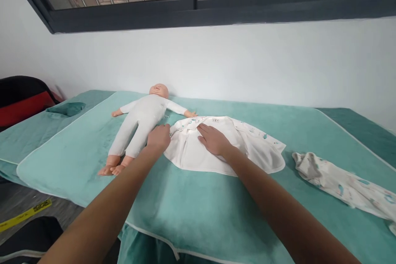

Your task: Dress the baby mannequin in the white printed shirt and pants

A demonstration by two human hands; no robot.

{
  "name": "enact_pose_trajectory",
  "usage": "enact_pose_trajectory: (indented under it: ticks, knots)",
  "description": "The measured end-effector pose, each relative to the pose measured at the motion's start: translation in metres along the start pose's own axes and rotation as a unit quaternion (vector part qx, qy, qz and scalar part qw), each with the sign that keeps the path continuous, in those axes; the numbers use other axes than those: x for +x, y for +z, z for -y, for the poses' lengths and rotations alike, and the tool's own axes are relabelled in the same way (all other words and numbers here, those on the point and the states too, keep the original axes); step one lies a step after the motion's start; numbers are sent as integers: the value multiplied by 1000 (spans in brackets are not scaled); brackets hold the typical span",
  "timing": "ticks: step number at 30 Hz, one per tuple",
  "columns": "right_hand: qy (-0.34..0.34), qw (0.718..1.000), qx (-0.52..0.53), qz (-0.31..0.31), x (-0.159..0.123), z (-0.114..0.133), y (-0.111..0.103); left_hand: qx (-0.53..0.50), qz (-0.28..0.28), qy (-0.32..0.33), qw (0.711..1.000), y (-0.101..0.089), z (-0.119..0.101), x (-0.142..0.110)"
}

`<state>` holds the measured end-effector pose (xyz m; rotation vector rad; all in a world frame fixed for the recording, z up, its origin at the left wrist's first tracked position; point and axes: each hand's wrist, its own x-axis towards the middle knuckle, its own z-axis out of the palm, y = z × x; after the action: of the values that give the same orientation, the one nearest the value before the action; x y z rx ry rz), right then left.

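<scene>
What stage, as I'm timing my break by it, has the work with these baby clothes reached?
The white baby top already looks largely spread on the green sheet. In hand: the left hand is at its edge, the right hand rests on it. The patterned garment, bunched to the right, seems left to handle.

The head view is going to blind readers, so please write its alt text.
A person's right hand lies flat on a white garment spread on a teal cover, the left hand closed at its left edge. To the left a doll in a white suit lies face up; to the right is a crumpled printed garment, with a barred window above.
</scene>
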<state>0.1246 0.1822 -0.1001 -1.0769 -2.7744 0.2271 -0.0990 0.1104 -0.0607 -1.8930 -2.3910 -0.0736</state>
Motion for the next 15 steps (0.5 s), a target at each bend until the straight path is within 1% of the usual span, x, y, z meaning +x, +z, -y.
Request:
enact_pose_trajectory:
  ticks: [2, 6, 8, 9, 11, 12, 14, 15]
  knots:
    - [-12, 1000, 6, -17, 9, 1, 2, 10, -24, 12, 1000, -9, 2, 9]
    - [-19, 999, 25, -43, 22, 0, 4, 43, -104, 26, 993, -27, 12, 27]
    - [-21, 998, 33, -49, 26, -2, 3, 57, -146, 37, 987, -27, 16, 30]
    - [-22, 998, 37, -54, 29, -3, 3, 60, -171, 48, 982, -24, 15, 28]
    - [-24, 997, 46, -65, 32, -4, 2, 49, -202, 80, 975, -14, 10, 15]
    - [-24, 996, 50, -71, 34, -5, 2, 36, -203, 101, 973, -7, 5, 5]
    - [-21, 995, 58, -83, 35, -6, 3, -4, -180, 138, 974, 8, -6, -19]
    - [-16, 994, 60, -91, 35, -7, 4, -27, -168, 146, 975, 15, -12, -33]
